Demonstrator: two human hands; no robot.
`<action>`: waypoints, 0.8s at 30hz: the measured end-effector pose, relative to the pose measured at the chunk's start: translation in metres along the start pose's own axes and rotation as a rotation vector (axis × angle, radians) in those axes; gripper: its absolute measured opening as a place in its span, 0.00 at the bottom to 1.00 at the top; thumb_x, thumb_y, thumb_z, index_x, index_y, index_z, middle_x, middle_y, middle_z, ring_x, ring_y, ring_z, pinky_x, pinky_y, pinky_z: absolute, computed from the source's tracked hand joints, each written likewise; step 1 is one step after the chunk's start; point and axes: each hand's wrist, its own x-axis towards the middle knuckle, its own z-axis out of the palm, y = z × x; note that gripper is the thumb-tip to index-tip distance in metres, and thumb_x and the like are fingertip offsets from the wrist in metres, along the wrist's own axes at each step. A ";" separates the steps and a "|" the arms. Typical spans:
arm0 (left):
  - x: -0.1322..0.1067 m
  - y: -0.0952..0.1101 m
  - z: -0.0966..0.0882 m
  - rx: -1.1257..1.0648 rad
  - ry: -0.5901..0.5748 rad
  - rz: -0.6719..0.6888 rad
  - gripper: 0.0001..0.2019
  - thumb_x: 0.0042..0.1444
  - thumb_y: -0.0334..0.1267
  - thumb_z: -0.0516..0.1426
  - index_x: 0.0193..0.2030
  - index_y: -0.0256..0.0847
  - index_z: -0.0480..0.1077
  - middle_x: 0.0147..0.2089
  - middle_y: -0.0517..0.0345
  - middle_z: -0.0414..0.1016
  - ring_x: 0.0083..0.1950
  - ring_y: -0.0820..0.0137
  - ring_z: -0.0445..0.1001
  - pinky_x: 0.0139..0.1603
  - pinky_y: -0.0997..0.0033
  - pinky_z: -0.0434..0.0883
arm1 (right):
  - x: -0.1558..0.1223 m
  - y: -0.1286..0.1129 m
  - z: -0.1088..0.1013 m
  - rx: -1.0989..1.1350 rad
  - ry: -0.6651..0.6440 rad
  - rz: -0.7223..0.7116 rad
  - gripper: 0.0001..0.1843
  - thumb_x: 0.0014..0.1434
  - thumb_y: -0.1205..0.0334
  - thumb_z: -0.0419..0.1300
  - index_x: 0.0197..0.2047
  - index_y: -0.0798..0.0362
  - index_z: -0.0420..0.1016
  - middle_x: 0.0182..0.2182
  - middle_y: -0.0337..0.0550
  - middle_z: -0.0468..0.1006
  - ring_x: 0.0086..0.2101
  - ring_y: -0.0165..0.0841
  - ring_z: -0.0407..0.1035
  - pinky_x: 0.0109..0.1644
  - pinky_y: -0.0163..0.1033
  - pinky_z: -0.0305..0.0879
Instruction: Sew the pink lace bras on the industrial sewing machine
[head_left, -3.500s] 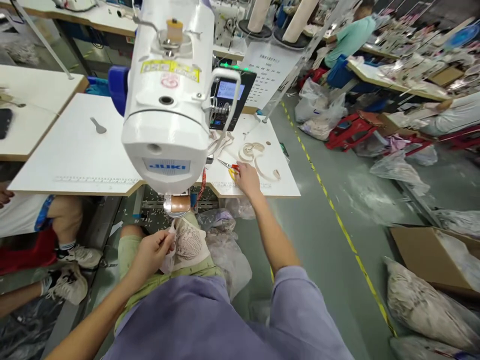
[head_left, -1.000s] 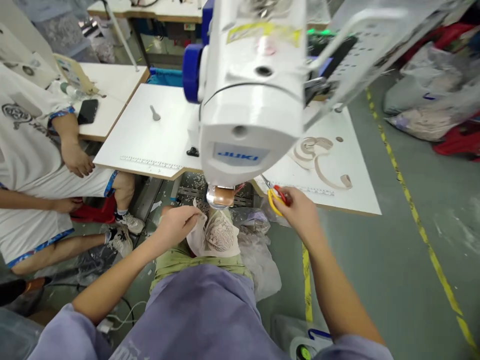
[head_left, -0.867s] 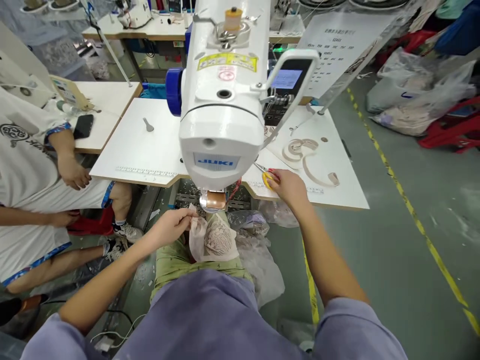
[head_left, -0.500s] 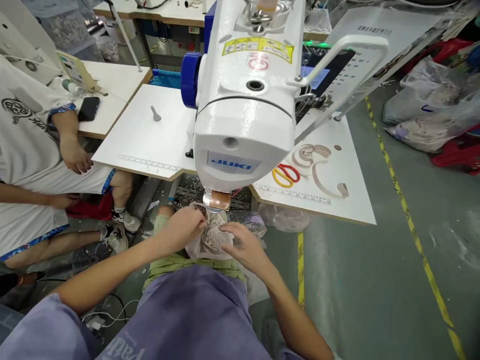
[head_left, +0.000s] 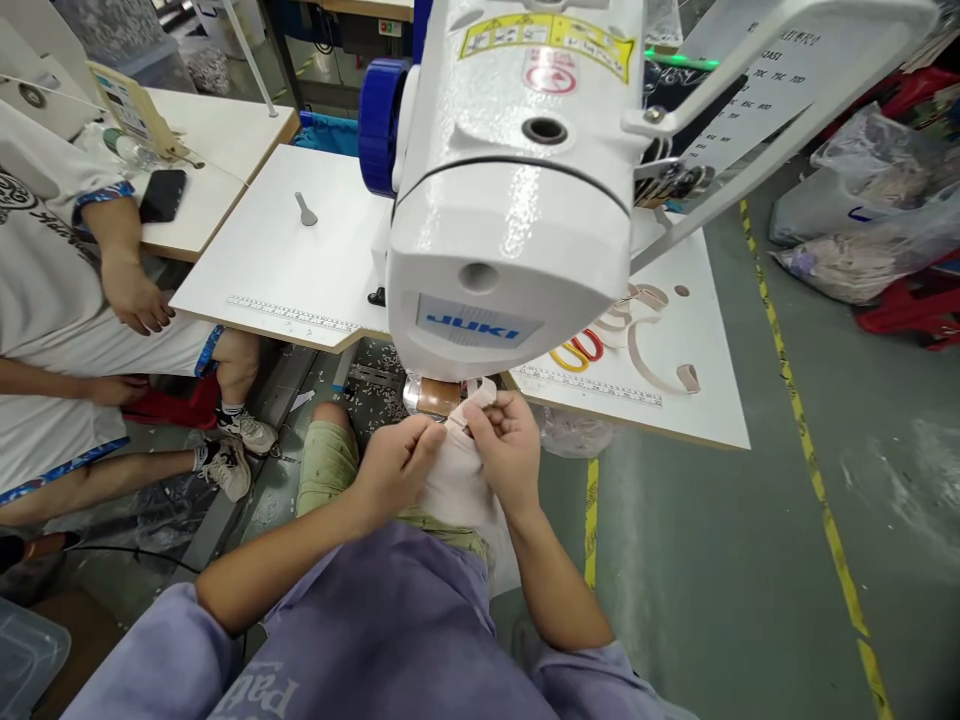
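Observation:
Both my hands hold a pale beige fabric piece (head_left: 455, 482) over my lap, just below the head of a white JUKI sewing machine (head_left: 510, 190). My left hand (head_left: 396, 468) pinches its left edge with closed fingers. My right hand (head_left: 504, 446) pinches the top edge near the machine's copper-coloured end (head_left: 435, 396). Red and yellow scissors (head_left: 576, 350) lie on the white table (head_left: 285, 265), apart from my hands.
Curved beige strap pieces (head_left: 651, 340) lie right of the scissors. A person in a white shirt (head_left: 45, 330) sits at the left, one hand on a knee. A black phone (head_left: 162, 194) lies on the neighbouring table. Plastic bags (head_left: 855, 220) sit beyond the yellow floor line (head_left: 810, 470).
My right hand has put the scissors down on the table and come to the fabric. Both hands now hold the piece higher, close under the machine head.

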 end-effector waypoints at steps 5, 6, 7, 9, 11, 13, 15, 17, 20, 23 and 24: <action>0.009 -0.011 -0.017 0.502 0.028 0.179 0.19 0.69 0.47 0.48 0.54 0.44 0.76 0.31 0.54 0.79 0.31 0.65 0.72 0.32 0.67 0.58 | 0.042 -0.004 -0.005 -0.123 -0.071 -0.048 0.13 0.57 0.51 0.63 0.35 0.49 0.66 0.22 0.34 0.73 0.24 0.30 0.68 0.28 0.34 0.65; 0.012 -0.011 -0.020 0.557 0.023 0.204 0.20 0.70 0.47 0.47 0.55 0.45 0.77 0.32 0.53 0.80 0.31 0.64 0.73 0.32 0.67 0.58 | 0.049 -0.004 -0.005 -0.173 -0.085 -0.073 0.12 0.57 0.52 0.62 0.35 0.49 0.67 0.22 0.34 0.73 0.24 0.30 0.68 0.29 0.34 0.65; 0.014 -0.012 -0.021 0.598 0.026 0.217 0.21 0.70 0.46 0.46 0.55 0.45 0.78 0.32 0.53 0.81 0.31 0.64 0.74 0.32 0.67 0.57 | 0.055 -0.004 -0.006 -0.235 -0.098 -0.105 0.10 0.58 0.53 0.61 0.35 0.50 0.68 0.22 0.34 0.73 0.24 0.30 0.68 0.30 0.35 0.65; 0.019 -0.012 -0.024 0.648 0.045 0.210 0.21 0.70 0.46 0.46 0.56 0.47 0.78 0.30 0.54 0.81 0.30 0.64 0.74 0.31 0.67 0.55 | 0.065 -0.002 -0.006 -0.376 -0.106 -0.181 0.07 0.57 0.55 0.59 0.35 0.50 0.69 0.23 0.36 0.74 0.26 0.32 0.68 0.34 0.38 0.68; 0.022 -0.011 -0.025 0.678 0.058 0.195 0.21 0.70 0.47 0.47 0.56 0.48 0.78 0.29 0.54 0.80 0.29 0.65 0.73 0.30 0.68 0.53 | 0.074 0.000 -0.006 -0.474 -0.106 -0.233 0.07 0.55 0.56 0.60 0.34 0.51 0.71 0.25 0.38 0.76 0.29 0.35 0.69 0.37 0.40 0.69; 0.024 -0.011 -0.027 0.697 0.057 0.188 0.21 0.70 0.47 0.47 0.55 0.48 0.79 0.28 0.55 0.80 0.29 0.66 0.73 0.29 0.68 0.52 | 0.081 0.003 -0.005 -0.515 -0.138 -0.258 0.08 0.54 0.56 0.59 0.34 0.51 0.73 0.29 0.42 0.79 0.32 0.38 0.72 0.39 0.43 0.71; 0.025 -0.012 -0.028 0.699 0.055 0.188 0.21 0.70 0.47 0.46 0.54 0.48 0.79 0.27 0.56 0.79 0.29 0.66 0.72 0.30 0.68 0.52 | 0.085 0.005 -0.005 -0.528 -0.182 -0.283 0.10 0.55 0.55 0.58 0.35 0.51 0.76 0.32 0.45 0.81 0.36 0.42 0.74 0.42 0.45 0.73; 0.025 -0.012 -0.028 0.677 0.054 0.186 0.21 0.70 0.47 0.47 0.52 0.48 0.80 0.26 0.55 0.78 0.29 0.66 0.71 0.30 0.68 0.52 | 0.087 0.006 -0.004 -0.554 -0.209 -0.324 0.12 0.56 0.54 0.58 0.38 0.52 0.77 0.35 0.48 0.82 0.41 0.46 0.75 0.48 0.49 0.74; 0.026 -0.012 -0.029 0.648 0.053 0.193 0.21 0.70 0.47 0.46 0.50 0.46 0.80 0.25 0.55 0.75 0.28 0.65 0.70 0.30 0.67 0.52 | 0.089 0.005 -0.004 -0.586 -0.210 -0.385 0.13 0.58 0.54 0.59 0.42 0.51 0.77 0.38 0.51 0.82 0.46 0.49 0.75 0.56 0.54 0.72; 0.027 -0.012 -0.029 0.659 0.051 0.211 0.22 0.70 0.47 0.45 0.49 0.46 0.81 0.23 0.55 0.74 0.27 0.65 0.69 0.30 0.66 0.49 | 0.090 0.005 -0.004 -0.587 -0.184 -0.413 0.17 0.59 0.52 0.57 0.47 0.51 0.75 0.39 0.51 0.81 0.47 0.49 0.75 0.55 0.54 0.73; 0.027 -0.012 -0.029 0.658 0.050 0.213 0.22 0.70 0.47 0.45 0.49 0.46 0.81 0.23 0.55 0.74 0.27 0.66 0.69 0.30 0.65 0.49 | 0.089 0.005 -0.004 -0.588 -0.179 -0.415 0.17 0.59 0.52 0.57 0.48 0.51 0.75 0.39 0.52 0.81 0.47 0.49 0.75 0.54 0.54 0.73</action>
